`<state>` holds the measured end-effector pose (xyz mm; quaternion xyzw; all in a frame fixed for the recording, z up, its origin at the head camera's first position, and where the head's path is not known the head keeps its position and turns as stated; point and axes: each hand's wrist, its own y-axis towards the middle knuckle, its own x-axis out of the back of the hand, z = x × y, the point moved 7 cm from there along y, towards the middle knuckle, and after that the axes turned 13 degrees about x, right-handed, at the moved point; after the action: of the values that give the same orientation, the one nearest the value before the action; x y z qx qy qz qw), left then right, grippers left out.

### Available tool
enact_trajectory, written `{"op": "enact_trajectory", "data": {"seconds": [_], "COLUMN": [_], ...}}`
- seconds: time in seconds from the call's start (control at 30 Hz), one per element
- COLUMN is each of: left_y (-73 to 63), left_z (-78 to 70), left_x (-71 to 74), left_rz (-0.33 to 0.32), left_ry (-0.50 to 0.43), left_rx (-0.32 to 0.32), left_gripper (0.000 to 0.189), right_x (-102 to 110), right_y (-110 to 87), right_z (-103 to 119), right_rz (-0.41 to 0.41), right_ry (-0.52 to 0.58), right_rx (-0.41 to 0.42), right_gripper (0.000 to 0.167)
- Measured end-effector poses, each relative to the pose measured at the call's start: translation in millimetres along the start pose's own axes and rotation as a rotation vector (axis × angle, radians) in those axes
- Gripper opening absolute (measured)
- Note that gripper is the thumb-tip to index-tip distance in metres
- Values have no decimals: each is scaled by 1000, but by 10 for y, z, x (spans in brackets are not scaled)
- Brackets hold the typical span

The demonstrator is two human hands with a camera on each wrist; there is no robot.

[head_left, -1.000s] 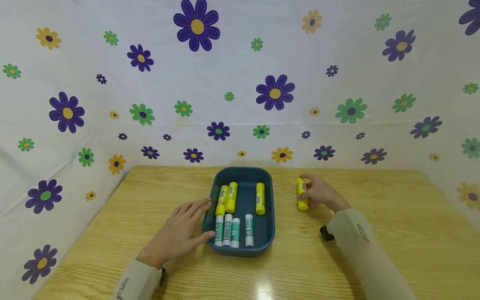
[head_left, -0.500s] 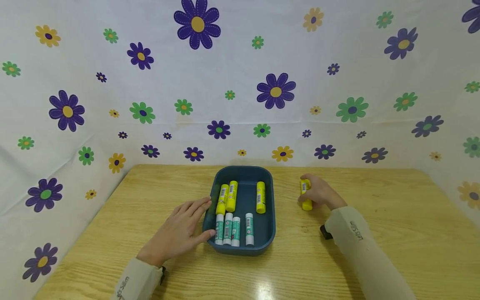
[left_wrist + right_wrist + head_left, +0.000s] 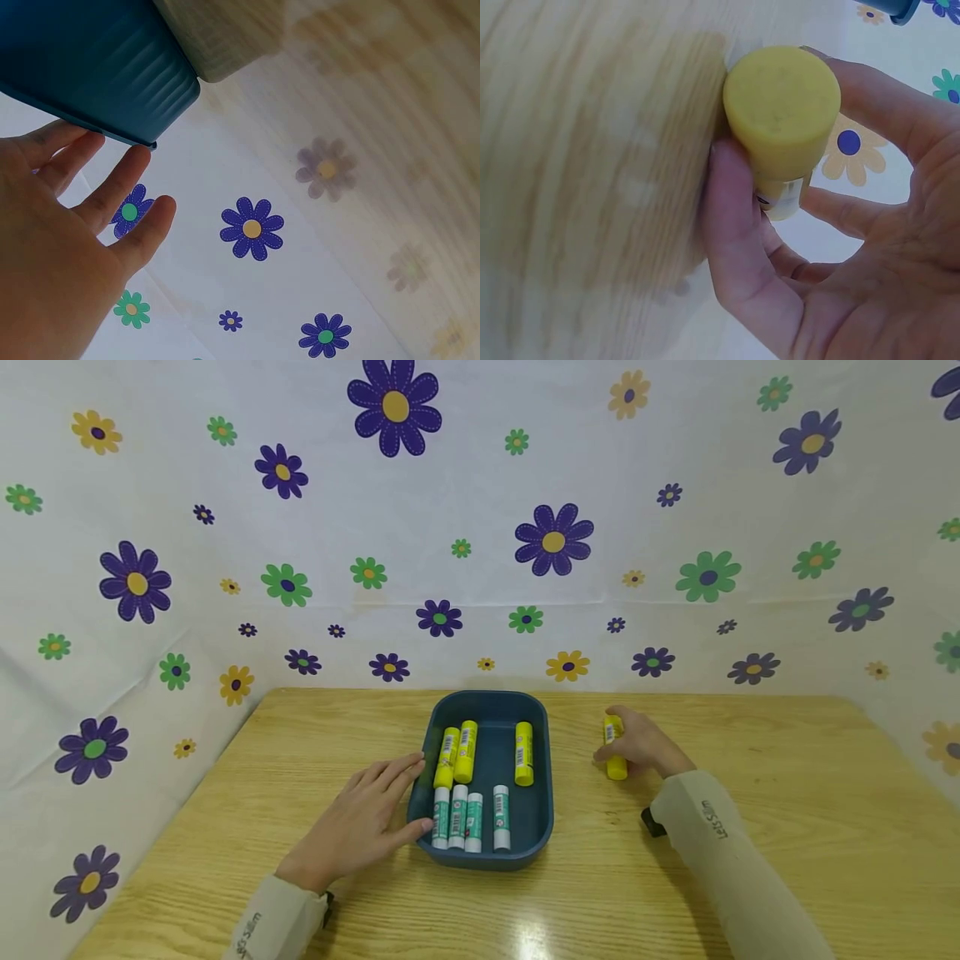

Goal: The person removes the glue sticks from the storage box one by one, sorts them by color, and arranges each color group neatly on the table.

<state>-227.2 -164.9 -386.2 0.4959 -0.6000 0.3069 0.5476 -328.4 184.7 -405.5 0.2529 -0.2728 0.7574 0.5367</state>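
Observation:
My right hand grips a yellow glue stick low over the table, to the right of a dark blue tray. In the right wrist view, thumb and fingers curl round the glue stick, its round end facing the camera. My left hand lies with spread, fairly straight fingers along the tray's left rim; the left wrist view shows fingertips at the rim of the tray. Inside the tray, yellow glue sticks lie at the back. Several white-and-green glue sticks lie in the front part.
A wooden table carries the tray near its middle. Behind it and along the sides hangs a white cloth printed with purple, green and orange flowers.
My right hand has shifted slightly to the right with the yellow glue stick and closed in around it. The left hand and the tray stay in place.

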Motion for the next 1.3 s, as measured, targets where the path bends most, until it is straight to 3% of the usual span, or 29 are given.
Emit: {"op": "enact_trajectory", "data": {"seconds": [0.33, 0.57, 0.9, 1.3], "left_y": [-5, -6, -3, -9], "left_z": [3, 10, 16, 2], "left_x": [5, 1, 10, 8], "left_rz": [-5, -11, -1, 2], "left_ry": [-14, -17, -9, -15], "left_rx": [2, -2, 2, 5], "left_gripper": [76, 75, 76, 75], "right_x": [32, 190, 382, 227], "right_y": [-6, 40, 39, 106], "right_z": [1, 61, 510, 985], "right_rz": [16, -3, -41, -29], "right_ry": [21, -26, 179, 356], "right_rx": [-9, 1, 70, 164], "right_gripper": [89, 85, 77, 71]}}
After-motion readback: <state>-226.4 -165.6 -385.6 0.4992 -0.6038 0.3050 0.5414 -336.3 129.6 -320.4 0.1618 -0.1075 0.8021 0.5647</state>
